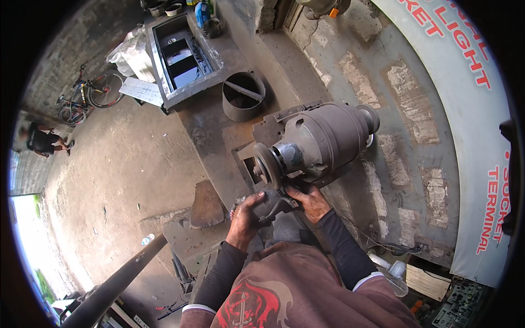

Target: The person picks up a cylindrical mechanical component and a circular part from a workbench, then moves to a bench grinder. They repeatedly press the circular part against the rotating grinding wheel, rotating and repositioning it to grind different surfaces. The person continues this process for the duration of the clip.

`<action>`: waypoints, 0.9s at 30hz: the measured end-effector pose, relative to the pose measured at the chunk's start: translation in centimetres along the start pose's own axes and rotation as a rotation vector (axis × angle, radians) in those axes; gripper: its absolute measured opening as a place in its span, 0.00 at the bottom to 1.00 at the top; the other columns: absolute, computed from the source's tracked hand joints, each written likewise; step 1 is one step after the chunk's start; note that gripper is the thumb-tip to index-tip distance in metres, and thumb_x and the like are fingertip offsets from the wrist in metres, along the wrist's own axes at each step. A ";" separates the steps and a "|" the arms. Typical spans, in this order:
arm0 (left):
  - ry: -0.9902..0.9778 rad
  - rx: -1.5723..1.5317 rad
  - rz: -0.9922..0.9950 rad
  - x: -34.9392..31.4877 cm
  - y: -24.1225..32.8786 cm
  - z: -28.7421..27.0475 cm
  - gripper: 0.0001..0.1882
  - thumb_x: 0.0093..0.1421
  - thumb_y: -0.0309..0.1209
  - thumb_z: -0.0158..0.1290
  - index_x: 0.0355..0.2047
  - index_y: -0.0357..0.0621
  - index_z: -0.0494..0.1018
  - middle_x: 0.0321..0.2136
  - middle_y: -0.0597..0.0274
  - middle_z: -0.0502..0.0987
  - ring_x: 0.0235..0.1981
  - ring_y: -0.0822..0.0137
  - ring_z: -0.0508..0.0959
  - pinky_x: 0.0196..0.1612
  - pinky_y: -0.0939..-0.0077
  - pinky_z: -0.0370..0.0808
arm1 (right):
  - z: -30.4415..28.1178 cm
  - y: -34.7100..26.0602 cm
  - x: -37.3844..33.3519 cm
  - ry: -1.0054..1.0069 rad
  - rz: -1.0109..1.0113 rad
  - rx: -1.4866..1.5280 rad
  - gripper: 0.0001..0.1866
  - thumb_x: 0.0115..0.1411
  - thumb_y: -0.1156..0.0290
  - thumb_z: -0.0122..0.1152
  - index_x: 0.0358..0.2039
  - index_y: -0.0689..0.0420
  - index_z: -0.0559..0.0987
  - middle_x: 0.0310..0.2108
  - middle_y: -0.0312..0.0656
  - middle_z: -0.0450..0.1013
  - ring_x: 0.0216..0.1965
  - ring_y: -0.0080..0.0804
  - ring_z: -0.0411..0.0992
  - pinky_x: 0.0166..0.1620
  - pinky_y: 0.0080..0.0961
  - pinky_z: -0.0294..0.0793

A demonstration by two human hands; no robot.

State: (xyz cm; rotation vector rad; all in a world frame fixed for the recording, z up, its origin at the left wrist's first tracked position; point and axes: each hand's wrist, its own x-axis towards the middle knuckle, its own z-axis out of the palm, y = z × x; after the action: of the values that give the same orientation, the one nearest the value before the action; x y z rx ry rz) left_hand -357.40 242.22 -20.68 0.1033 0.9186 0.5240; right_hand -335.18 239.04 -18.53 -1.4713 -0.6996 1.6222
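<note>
In front of me stands a dusty grey bench grinder (331,136) with a round drum body. Its wheel (267,165) is on the left end, and a pulley-like disc (369,119) is on the right end. Just below the wheel, my two hands hold a dark grey, curved metal part (270,206). My left hand (246,218) is closed round its left end, thumb on top. On its right side, my right hand (313,202) grips with bent fingers, some hidden beneath. I cannot tell whether the part touches the wheel.
A round dark metal pot (244,97) sits left of the grinder. Beyond it is a rectangular trough (188,90) holding dark liquid. A long pole (123,281) slants across the lower left. Farther left are a bicycle (90,93) and a person (44,139). A printed banner (476,131) curves along the right.
</note>
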 end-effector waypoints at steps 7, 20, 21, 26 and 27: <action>0.122 0.596 0.445 -0.9 -0.5 0.3 0.41 0.43 0.32 0.75 0.56 0.32 0.69 0.46 0.49 0.79 0.47 0.58 0.81 0.51 0.66 0.79 | 0.3 0.7 -1.0 -0.038 0.140 0.238 0.42 0.57 0.69 0.75 0.68 0.58 0.64 0.61 0.41 0.69 0.61 0.34 0.68 0.64 0.30 0.66; 0.069 0.394 0.342 1.7 -0.6 3.8 0.31 0.49 0.32 0.70 0.50 0.25 0.73 0.39 0.50 0.83 0.38 0.63 0.83 0.47 0.70 0.78 | 1.1 -0.4 -2.0 0.179 0.063 0.443 0.25 0.59 0.80 0.69 0.56 0.57 0.73 0.49 0.41 0.77 0.52 0.35 0.77 0.57 0.33 0.77; 0.089 0.421 0.359 1.5 -0.8 3.8 0.31 0.49 0.32 0.70 0.49 0.25 0.74 0.39 0.50 0.83 0.38 0.63 0.83 0.47 0.70 0.78 | 1.2 -0.4 -2.2 0.194 0.068 0.450 0.24 0.59 0.80 0.69 0.56 0.58 0.73 0.48 0.41 0.77 0.52 0.35 0.77 0.57 0.34 0.78; 0.086 0.213 0.257 0.4 1.0 1.7 0.31 0.49 0.28 0.69 0.50 0.22 0.72 0.38 0.49 0.84 0.36 0.60 0.85 0.45 0.69 0.81 | 3.2 1.2 -0.2 0.152 0.111 0.356 0.21 0.59 0.79 0.70 0.53 0.59 0.75 0.48 0.43 0.77 0.50 0.33 0.78 0.54 0.30 0.77; 0.043 0.218 0.257 0.4 1.3 1.4 0.31 0.49 0.28 0.69 0.50 0.22 0.72 0.38 0.48 0.84 0.36 0.60 0.85 0.45 0.67 0.81 | 3.4 1.5 0.0 0.114 0.050 0.348 0.22 0.59 0.78 0.70 0.53 0.59 0.76 0.49 0.41 0.77 0.49 0.32 0.77 0.55 0.30 0.76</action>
State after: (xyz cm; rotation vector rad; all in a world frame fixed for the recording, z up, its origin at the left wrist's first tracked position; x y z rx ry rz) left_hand -356.62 243.67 -19.71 0.4132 1.0091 0.6641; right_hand -338.84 238.71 -19.23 -1.3210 -0.2995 1.5898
